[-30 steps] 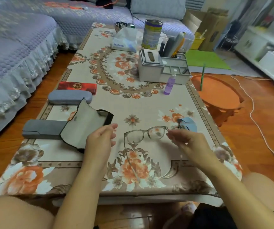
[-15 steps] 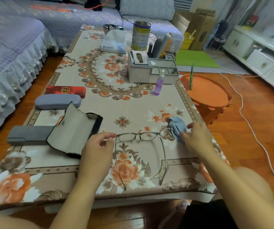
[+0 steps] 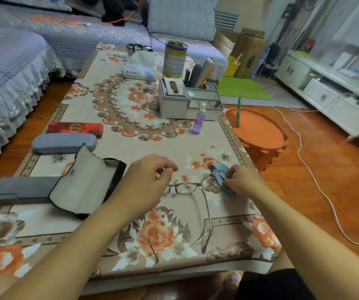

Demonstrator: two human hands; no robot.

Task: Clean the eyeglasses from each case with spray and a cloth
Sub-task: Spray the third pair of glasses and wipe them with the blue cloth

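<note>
The thin-framed eyeglasses [image 3: 185, 188] lie on the flowered tablecloth [image 3: 131, 152], temples unfolded toward me. My left hand [image 3: 148, 178] hovers over their left lens with fingers loosely curled, holding nothing and hiding that lens. My right hand [image 3: 242, 180] pinches the crumpled blue cloth [image 3: 217, 172] just right of the frame. The purple spray bottle [image 3: 198, 120] stands upright farther back. An open black case with a beige lining [image 3: 85, 180] lies left of my left hand.
Three closed cases lie at the left: a grey one [image 3: 22, 189], a blue-grey one [image 3: 64, 142], a red one [image 3: 74, 128]. A grey organiser [image 3: 187, 102], a tissue pack [image 3: 139, 68] and a tin [image 3: 175, 59] stand at the back. An orange stool [image 3: 258, 131] sits right of the table.
The glasses went from held up between both hands to lying on the table. My right hand moved to the blue cloth and pinched it. My left hand let go of the frame.
</note>
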